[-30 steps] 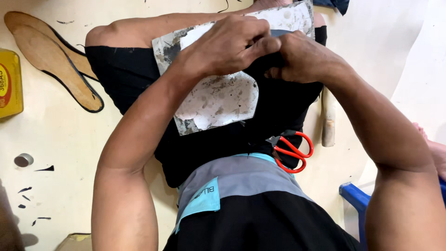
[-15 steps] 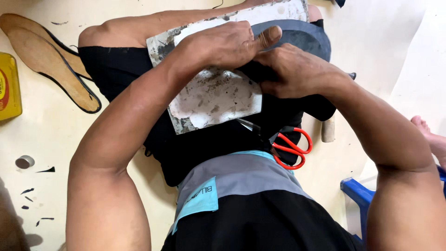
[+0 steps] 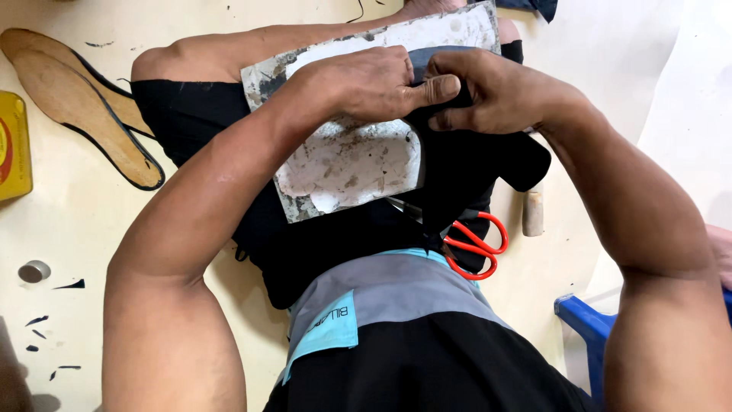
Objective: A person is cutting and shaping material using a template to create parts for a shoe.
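Note:
A worn grey-white board [image 3: 343,164], stained with glue, lies across my lap. On it my left hand [image 3: 358,84] presses down on a dark sheet of material [image 3: 465,164], thumb stretched to the right. My right hand [image 3: 496,91] grips the same dark piece at its upper edge, fingers curled around it, touching my left thumb. The piece hangs over the board's right side onto my black shorts. How much of the piece lies under my hands is hidden.
Orange-handled scissors [image 3: 476,244] rest on my lap under the dark piece. Two tan shoe insoles [image 3: 84,107] lie on the floor at upper left, beside a yellow tin [image 3: 14,145]. A wooden handle [image 3: 532,214] and a blue stool edge [image 3: 583,320] are at right.
Both hands shifted up and right on the board. My right hand now holds the dark piece's top edge next to my left thumb. The view tilted slightly.

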